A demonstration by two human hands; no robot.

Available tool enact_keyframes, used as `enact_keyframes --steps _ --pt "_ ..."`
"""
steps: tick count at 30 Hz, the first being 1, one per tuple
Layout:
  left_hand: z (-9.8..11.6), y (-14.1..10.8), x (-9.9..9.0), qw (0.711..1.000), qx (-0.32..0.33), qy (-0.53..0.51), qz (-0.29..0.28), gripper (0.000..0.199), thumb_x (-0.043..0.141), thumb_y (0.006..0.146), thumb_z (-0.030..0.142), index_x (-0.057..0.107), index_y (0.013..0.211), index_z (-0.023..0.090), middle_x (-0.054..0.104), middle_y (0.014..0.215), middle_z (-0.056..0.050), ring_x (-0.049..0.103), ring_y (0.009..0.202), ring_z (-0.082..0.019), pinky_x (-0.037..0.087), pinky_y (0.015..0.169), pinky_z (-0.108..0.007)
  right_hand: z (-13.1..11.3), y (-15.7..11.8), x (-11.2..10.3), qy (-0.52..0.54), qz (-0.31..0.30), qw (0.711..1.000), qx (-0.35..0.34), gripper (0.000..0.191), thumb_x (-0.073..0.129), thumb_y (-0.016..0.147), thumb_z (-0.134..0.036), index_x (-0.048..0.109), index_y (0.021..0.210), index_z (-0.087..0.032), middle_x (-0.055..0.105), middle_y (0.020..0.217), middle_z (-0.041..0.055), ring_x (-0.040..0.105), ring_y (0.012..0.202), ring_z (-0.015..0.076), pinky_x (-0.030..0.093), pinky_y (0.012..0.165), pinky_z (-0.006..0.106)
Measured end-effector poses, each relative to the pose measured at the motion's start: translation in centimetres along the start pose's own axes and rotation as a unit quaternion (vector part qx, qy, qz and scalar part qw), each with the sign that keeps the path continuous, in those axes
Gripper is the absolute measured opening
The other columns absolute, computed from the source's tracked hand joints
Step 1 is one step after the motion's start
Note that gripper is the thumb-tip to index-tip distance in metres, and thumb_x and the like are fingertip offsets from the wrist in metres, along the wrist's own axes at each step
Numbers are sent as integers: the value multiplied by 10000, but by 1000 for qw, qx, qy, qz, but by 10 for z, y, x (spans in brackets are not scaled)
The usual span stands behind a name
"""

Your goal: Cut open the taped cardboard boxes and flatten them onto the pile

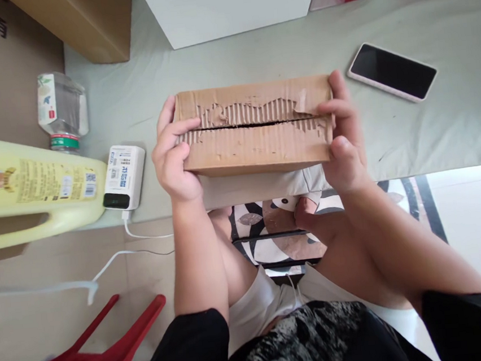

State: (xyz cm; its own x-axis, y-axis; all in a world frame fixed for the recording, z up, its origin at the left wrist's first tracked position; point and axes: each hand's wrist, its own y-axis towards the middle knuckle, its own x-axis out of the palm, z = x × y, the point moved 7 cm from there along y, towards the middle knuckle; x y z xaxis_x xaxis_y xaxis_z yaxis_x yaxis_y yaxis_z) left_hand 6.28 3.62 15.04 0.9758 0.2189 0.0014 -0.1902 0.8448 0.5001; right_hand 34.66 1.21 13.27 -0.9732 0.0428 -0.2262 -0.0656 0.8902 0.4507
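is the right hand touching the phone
Apart. The head view shows pale green cloth between the right hand and the phone; the hand's fingers are on the end of the cardboard box.

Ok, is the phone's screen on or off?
Off: the phone lies face up, and its screen is all black with nothing lit.

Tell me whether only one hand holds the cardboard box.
No, the left hand and right hand grip the cardboard box at opposite ends.
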Motion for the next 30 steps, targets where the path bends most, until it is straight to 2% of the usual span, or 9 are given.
enact_keyframes --steps 4,7,11,15,18,22,26,28,30 --pt "-6 3 -14 993 -68 -75 65 383 403 755 194 749 907 135 733 1205 -63 576 1313 -213 357 1233 -385 16 -6 -6 61 24 995 75 478 444 953 -594 454 1384 -387 399 1616 -32 425 1494 273 382 1233 551" --pt "-20 3 -34 965 -150 -148 154 329 395 747 242 678 883 145 725 988 -69 651 1091 -216 457 1126 -404 25 -9 2 23 -22 988 153 548 473 947 -634 484 1395 -320 507 1549 42 448 1477 283 384 1229 557" --pt "-40 1 -33 919 -250 -238 187 263 416 695 234 613 862 183 699 858 -25 660 953 -188 525 998 -373 7 -6 24 42 -135 985 101 643 400 969 -676 482 1465 -276 517 1549 79 478 1455 286 375 1244 536" --pt "-53 -12 0 898 -361 -217 125 214 485 796 293 633 916 196 722 888 -29 688 978 -212 577 859 -342 -17 -5 29 9 -158 987 -37 676 438 985 -607 377 1571 -275 310 1680 67 266 1578 284 186 1328 512" --pt "-56 -28 28 885 -436 -163 25 455 448 894 562 660 1011 177 736 889 -82 713 837 -228 554 627 -299 -20 -7 26 -23 -146 986 -71 701 482 971 -596 327 1595 -317 164 1727 35 168 1606 289 175 1325 522" --pt "-54 -49 50 858 -488 -60 -150 845 335 835 865 656 1142 146 740 824 -130 679 576 -225 335 394 -256 -20 -9 12 -55 -112 990 -66 662 453 970 -603 388 1557 -304 300 1677 64 274 1569 301 258 1293 551" --pt "-56 -62 52 804 -505 106 -295 708 473 852 780 712 1021 136 747 778 -129 633 513 -194 312 411 -263 -23 -7 -7 -71 -35 995 -57 494 439 972 -568 602 1332 -272 487 1526 87 435 1465 319 360 1231 563" --pt "-56 -48 41 849 -438 181 -233 522 613 839 647 717 960 151 752 817 -105 679 649 -204 445 515 -279 -25 -7 -8 -71 -27 995 -58 411 461 969 -520 657 1221 -261 512 1495 91 480 1425 318 389 1207 559" --pt "-41 -24 28 939 -271 195 -78 438 686 812 555 698 1052 189 754 1018 -85 712 933 -229 568 781 -339 -27 -7 -2 -61 -51 994 -71 366 493 957 -482 673 1183 -257 509 1509 94 500 1409 310 413 1190 546"
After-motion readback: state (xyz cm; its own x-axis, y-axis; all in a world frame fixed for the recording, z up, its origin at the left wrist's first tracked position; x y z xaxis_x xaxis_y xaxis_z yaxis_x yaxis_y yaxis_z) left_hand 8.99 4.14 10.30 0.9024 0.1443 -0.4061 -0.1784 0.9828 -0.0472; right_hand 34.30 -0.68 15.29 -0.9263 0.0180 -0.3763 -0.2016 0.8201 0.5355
